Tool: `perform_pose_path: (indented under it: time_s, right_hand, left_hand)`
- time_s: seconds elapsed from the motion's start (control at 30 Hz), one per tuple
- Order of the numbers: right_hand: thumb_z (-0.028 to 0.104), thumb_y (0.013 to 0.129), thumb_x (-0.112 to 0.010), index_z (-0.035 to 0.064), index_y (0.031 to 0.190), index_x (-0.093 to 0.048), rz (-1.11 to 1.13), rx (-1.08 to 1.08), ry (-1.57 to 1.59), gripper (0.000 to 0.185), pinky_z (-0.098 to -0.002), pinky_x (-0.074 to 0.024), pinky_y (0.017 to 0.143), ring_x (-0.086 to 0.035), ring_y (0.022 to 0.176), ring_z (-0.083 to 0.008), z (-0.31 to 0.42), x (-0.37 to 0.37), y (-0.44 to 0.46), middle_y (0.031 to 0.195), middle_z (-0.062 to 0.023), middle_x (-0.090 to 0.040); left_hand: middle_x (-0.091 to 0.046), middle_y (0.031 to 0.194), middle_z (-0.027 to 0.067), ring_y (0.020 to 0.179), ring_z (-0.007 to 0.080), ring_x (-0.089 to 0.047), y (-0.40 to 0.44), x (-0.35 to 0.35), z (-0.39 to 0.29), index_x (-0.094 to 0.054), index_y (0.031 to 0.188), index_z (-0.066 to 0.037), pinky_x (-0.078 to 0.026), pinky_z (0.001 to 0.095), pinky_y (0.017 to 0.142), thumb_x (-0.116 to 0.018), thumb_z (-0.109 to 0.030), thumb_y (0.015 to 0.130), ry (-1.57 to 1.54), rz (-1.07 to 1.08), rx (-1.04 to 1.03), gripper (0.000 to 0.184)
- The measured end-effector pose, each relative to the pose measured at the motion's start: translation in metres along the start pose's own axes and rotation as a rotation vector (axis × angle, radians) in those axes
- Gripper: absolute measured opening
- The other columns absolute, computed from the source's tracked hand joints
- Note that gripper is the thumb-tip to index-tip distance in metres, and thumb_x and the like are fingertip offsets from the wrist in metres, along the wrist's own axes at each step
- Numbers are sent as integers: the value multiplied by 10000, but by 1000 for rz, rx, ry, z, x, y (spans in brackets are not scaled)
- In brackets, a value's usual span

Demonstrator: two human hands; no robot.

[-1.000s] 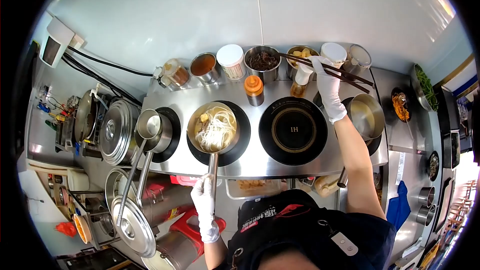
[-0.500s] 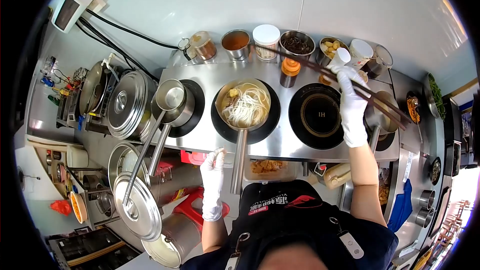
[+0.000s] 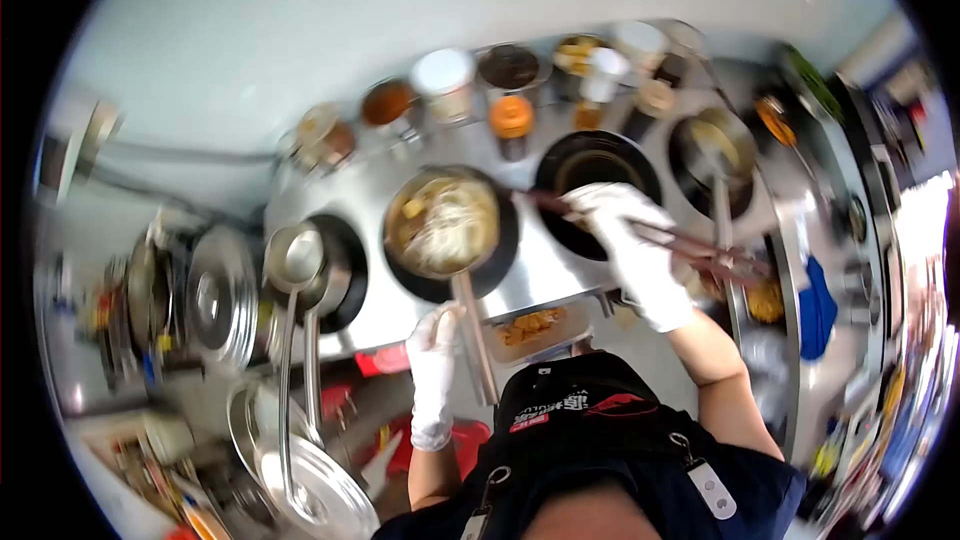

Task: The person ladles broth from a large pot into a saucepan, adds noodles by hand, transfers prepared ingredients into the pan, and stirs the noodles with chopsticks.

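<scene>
My gloved right hand (image 3: 625, 245) is closed round long dark brown chopsticks (image 3: 700, 252). Their tips, smeared by motion, point left toward the rim of a long-handled pot (image 3: 397, 252). White noodles (image 3: 447, 230) lie in broth in that pot, with a yellowish piece at its upper left. Just left of the pot's metal handle (image 3: 474, 345), my gloved left hand (image 3: 433, 365) has its fingers drawn together. Whether the fingertips touch the handle, or pinch anything, cannot be made out.
Left stands another pot with a ladle (image 3: 303, 257); right, a third pot (image 3: 735, 135). An orange-capped bottle (image 3: 512, 118), a white tub (image 3: 443, 80) and several ingredient containers line the back. A food tray (image 3: 570, 330) sits below the front edge. Metal lids (image 3: 320, 495) lie at left.
My right hand has come down and left, bringing the chopsticks from the back containers toward the noodle pot. The camera view has shifted, and my left hand appears nearer the pot handle.
</scene>
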State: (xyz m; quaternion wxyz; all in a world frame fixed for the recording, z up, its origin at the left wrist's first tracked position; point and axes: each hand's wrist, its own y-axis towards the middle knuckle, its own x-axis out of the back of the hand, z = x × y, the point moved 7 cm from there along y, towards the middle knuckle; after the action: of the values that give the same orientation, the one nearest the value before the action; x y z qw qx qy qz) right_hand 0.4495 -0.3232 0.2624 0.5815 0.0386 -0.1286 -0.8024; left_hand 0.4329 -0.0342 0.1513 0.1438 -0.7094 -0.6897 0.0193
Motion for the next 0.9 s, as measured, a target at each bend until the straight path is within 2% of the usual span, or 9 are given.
perform_pose_path:
  time_s: [0.1, 0.13, 0.17, 0.27, 0.4, 0.53, 0.7, 0.77, 0.9]
  right_hand:
    - [117, 867, -573, 7, 1106, -610, 414, 359, -130, 266, -317, -461, 915, -570, 1070, -276, -7, -25, -33, 1156, -168, -587]
    - [150, 842, -603, 16, 1160, -578, 483, 422, 217, 345, -339, -459, 921, -557, 1088, -303, -19, -37, -41, 1200, -174, -555]
    - [170, 842, -607, 0, 1165, -563, 474, 551, 24, 367, -370, -459, 920, -545, 1105, -306, -31, -43, -59, 1218, -177, -540]
    - [83, 826, -614, 63, 1100, -602, 347, 590, -24, 275, -319, -501, 836, -586, 1011, -288, -4, -40, -89, 1095, -153, -583]
    - [105, 814, -589, 101, 1158, -563, 518, 451, -222, 345, -305, -516, 775, -563, 1025, -228, -3, -8, -96, 1162, -69, -530]
    - [188, 833, -591, 72, 1188, -554, 247, 544, -572, 375, -326, -500, 858, -568, 1040, -264, 4, 115, -87, 1126, -107, -569]
    - [124, 833, -612, 22, 1106, -595, -449, 58, -500, 291, -301, -522, 714, -648, 766, -220, -89, 390, -67, 882, -114, -661]
    - [116, 844, -628, -3, 1194, -523, -741, -186, 157, 384, -276, -512, 672, -620, 749, -156, -189, 502, -69, 882, -89, -639]
    - [132, 833, -674, -28, 1345, -335, -962, -302, 300, 635, -247, -498, 639, -576, 711, -113, -289, 626, -49, 909, -70, -589]
  left_hand:
    - [-648, 965, 109, 954, 213, -586, -5, -53, -25, -617, 1014, 32, -422, 345, 930, -453, -262, 958, -70, 269, 1, 341]
    - [-625, 1038, 141, 998, 242, -572, -2, -64, -1, -576, 1084, 45, -408, 371, 959, -437, -335, 956, -459, 371, 63, 424]
    - [-602, 1111, 174, 1043, 272, -559, 8, -79, 22, -536, 1153, 58, -395, 397, 988, -422, -408, 954, -841, 454, 163, 519]
    - [-494, 1293, 203, 1198, 326, -462, -14, -130, -37, -455, 1267, 60, -346, 441, 1040, -399, -523, 922, -945, 674, 195, 680]
    - [-521, 855, 67, 925, 237, -512, -13, -167, -36, -517, 863, -53, -408, 380, 905, -442, -286, 917, -900, 459, 419, 251]
    - [-392, 678, 3, 664, 152, -443, -7, -200, -56, -486, 842, -49, -438, 308, 695, -515, -194, 905, -1033, 132, 503, 161]
    - [-270, 552, -48, 393, 54, -201, -8, -289, -108, -505, 870, -52, -181, 202, 347, -406, -318, 990, -1259, 652, 451, 308]
    - [-288, 574, -43, 388, 49, -187, -25, -358, -135, -533, 976, -19, -172, 199, 337, -401, -321, 991, -1168, 685, 433, 330]
    - [-519, 755, 18, 502, 52, -360, -43, -542, -161, -568, 1091, 4, -284, 191, 420, -482, -259, 955, -481, 824, 254, 309]
